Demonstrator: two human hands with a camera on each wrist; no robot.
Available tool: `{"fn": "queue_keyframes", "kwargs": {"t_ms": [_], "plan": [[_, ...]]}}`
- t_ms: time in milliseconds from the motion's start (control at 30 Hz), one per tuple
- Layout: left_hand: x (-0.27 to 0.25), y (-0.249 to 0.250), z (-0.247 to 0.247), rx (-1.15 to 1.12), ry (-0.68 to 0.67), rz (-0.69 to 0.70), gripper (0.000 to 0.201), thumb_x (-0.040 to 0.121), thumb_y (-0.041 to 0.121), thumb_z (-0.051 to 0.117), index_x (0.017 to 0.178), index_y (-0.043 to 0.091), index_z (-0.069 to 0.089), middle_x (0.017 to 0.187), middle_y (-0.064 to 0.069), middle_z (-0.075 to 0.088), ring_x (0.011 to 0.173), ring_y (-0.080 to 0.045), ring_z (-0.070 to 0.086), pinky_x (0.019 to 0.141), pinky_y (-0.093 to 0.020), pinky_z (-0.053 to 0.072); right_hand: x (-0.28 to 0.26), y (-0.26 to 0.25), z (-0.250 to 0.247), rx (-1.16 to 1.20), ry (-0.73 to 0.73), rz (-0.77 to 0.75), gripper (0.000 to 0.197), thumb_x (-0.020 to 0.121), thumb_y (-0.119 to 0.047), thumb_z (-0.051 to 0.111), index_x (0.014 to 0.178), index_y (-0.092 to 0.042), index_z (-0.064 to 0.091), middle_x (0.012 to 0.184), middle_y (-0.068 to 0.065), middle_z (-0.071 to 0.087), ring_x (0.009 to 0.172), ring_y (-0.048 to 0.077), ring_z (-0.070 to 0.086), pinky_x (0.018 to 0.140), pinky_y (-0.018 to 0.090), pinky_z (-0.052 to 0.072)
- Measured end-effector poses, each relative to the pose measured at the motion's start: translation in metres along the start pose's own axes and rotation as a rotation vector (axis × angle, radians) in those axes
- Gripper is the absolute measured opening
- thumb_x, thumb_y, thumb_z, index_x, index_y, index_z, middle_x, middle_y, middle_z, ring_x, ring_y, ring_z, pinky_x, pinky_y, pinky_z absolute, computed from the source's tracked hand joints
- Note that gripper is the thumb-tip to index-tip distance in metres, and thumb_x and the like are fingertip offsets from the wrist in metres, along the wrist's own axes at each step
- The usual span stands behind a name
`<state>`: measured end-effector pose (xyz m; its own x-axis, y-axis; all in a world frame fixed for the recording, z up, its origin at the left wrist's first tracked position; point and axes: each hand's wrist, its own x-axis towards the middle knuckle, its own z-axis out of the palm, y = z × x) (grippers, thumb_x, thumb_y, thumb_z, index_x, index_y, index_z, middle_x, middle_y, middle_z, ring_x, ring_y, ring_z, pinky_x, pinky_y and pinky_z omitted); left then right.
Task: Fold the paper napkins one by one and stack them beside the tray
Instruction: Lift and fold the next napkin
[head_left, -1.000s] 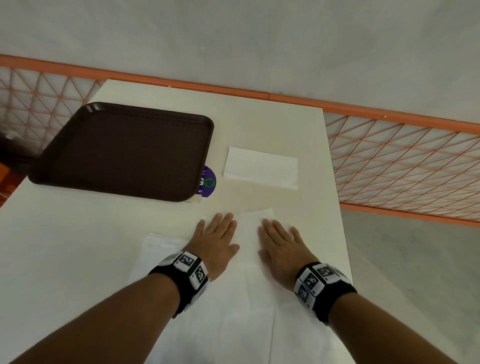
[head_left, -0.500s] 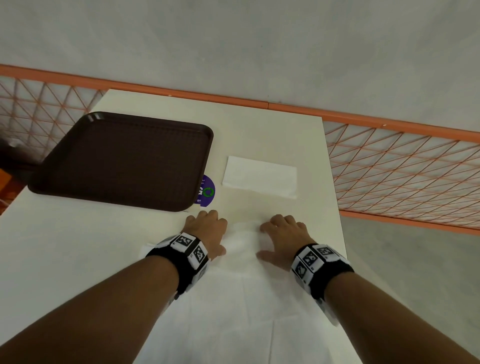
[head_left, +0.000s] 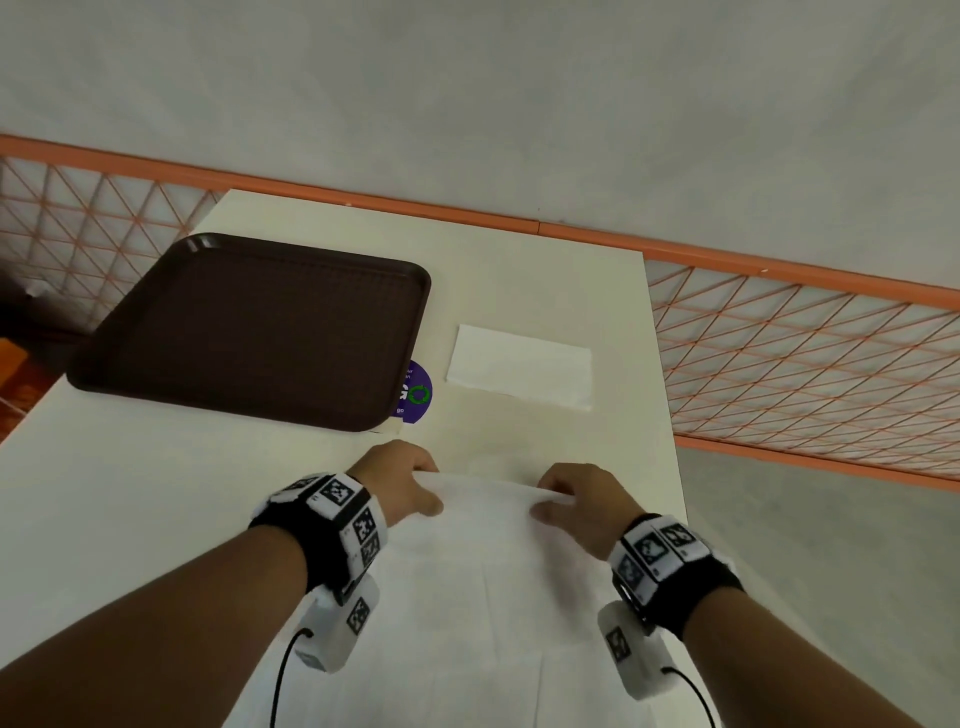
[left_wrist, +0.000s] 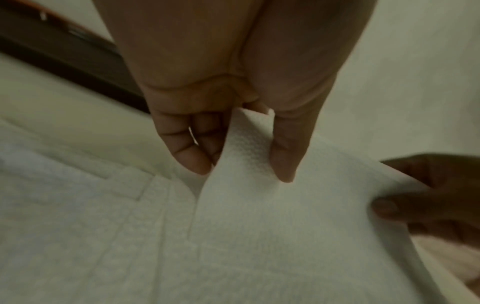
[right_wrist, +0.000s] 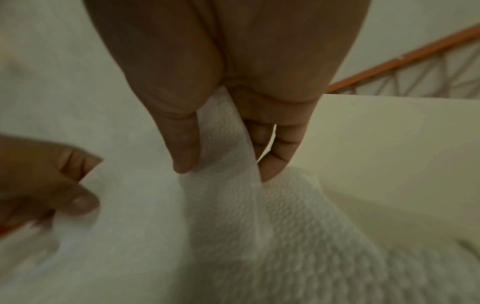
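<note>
A white paper napkin is raised off the table by its far edge. My left hand pinches its far left corner between thumb and fingers. My right hand pinches the far right corner the same way. More unfolded napkins lie flat underneath, near the front edge. A folded napkin lies to the right of the dark brown tray, which holds nothing.
The cream table ends close on the right, with grey floor beyond. An orange lattice railing runs behind and to the right. A purple round sticker shows at the tray's near right corner.
Both hands went from lying flat on the napkin to curling at its far edge, and now pinch the far corners and lift that edge off the table.
</note>
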<state>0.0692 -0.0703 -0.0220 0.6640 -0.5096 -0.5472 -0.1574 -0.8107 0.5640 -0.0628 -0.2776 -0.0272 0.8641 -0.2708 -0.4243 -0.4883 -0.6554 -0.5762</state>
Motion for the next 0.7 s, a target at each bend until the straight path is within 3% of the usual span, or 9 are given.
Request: {"fn": "queue_keyframes", "kwargs": {"t_ms": [100,167,233,267,333,400,467,600,700], "plan": [[0.005,-0.002,-0.004,-0.244,0.011,-0.018,0.018,0.074,0.022,0.08,0.088,0.015,0.071,0.082,-0.001,0.071,0.069,-0.016,0.064,0.065,-0.026,0.051,-0.007,0.01,-0.003,0.321,0.089,0.084,0.009,0.082,-0.019,0.073,0.075,-0.019,0.066,0.073,-0.004,0.064,0.065,0.011,0.056,0.058,0.019,0.044],[0.009,0.0,-0.005,-0.422,0.019,-0.039,0.02,0.073,0.026,0.08,0.086,0.013,0.072,0.083,-0.007,0.073,0.073,-0.024,0.069,0.072,-0.034,0.057,-0.005,0.018,-0.004,0.532,0.161,0.158,0.007,0.08,-0.019,0.075,0.078,-0.014,0.07,0.074,0.002,0.07,0.068,0.021,0.063,0.063,0.033,0.052],[0.018,0.002,-0.001,-0.543,0.067,-0.067,0.039,0.064,0.036,0.081,0.088,0.007,0.071,0.091,-0.018,0.073,0.085,-0.037,0.069,0.083,-0.046,0.057,0.001,0.027,-0.005,0.666,0.246,0.242,0.007,0.08,-0.018,0.075,0.08,-0.012,0.072,0.08,0.01,0.074,0.073,0.03,0.068,0.067,0.044,0.056],[0.022,0.004,0.001,-0.577,0.095,-0.078,0.037,0.064,0.037,0.079,0.085,0.007,0.071,0.089,-0.019,0.072,0.086,-0.04,0.068,0.084,-0.047,0.056,0.005,0.03,-0.005,0.679,0.275,0.279,0.007,0.081,-0.018,0.075,0.08,-0.011,0.072,0.081,0.011,0.074,0.074,0.032,0.069,0.067,0.046,0.057],[0.03,0.008,0.004,-0.563,0.154,-0.081,0.019,0.079,0.026,0.074,0.069,0.012,0.066,0.069,-0.008,0.068,0.071,-0.032,0.065,0.072,-0.033,0.054,0.013,0.033,-0.007,0.648,0.286,0.324,0.013,0.079,-0.021,0.075,0.079,-0.008,0.072,0.08,0.012,0.074,0.075,0.034,0.07,0.068,0.05,0.057],[0.039,0.015,0.004,-0.519,0.174,-0.069,0.029,0.086,0.019,0.068,0.06,0.018,0.057,0.054,0.007,0.057,0.058,-0.017,0.055,0.059,-0.022,0.044,0.022,0.032,-0.012,0.583,0.268,0.334,0.028,0.078,-0.027,0.073,0.082,0.001,0.069,0.078,0.017,0.072,0.069,0.034,0.067,0.067,0.053,0.056],[0.051,0.023,-0.001,-0.463,0.198,-0.047,0.034,0.089,0.019,0.065,0.057,0.018,0.051,0.044,0.011,0.048,0.05,-0.01,0.045,0.051,-0.018,0.036,0.034,0.029,-0.022,0.523,0.259,0.321,0.041,0.077,-0.031,0.071,0.086,0.008,0.064,0.075,0.017,0.069,0.066,0.035,0.065,0.07,0.055,0.056],[0.086,0.04,-0.024,-0.386,0.278,0.024,0.025,0.089,0.024,0.065,0.08,0.001,0.065,0.072,-0.007,0.063,0.065,-0.019,0.056,0.064,-0.028,0.045,0.063,0.02,-0.052,0.404,0.297,0.311,0.026,0.085,-0.024,0.067,0.074,-0.001,0.065,0.071,0.011,0.069,0.072,0.032,0.068,0.074,0.047,0.059],[0.112,0.052,-0.038,-0.302,0.345,0.072,0.028,0.086,0.025,0.067,0.08,-0.002,0.065,0.076,-0.02,0.066,0.064,-0.023,0.055,0.066,-0.039,0.051,0.089,0.015,-0.075,0.31,0.357,0.328,0.024,0.083,-0.028,0.069,0.069,-0.009,0.063,0.076,0.011,0.069,0.075,0.032,0.067,0.073,0.042,0.059]]}}
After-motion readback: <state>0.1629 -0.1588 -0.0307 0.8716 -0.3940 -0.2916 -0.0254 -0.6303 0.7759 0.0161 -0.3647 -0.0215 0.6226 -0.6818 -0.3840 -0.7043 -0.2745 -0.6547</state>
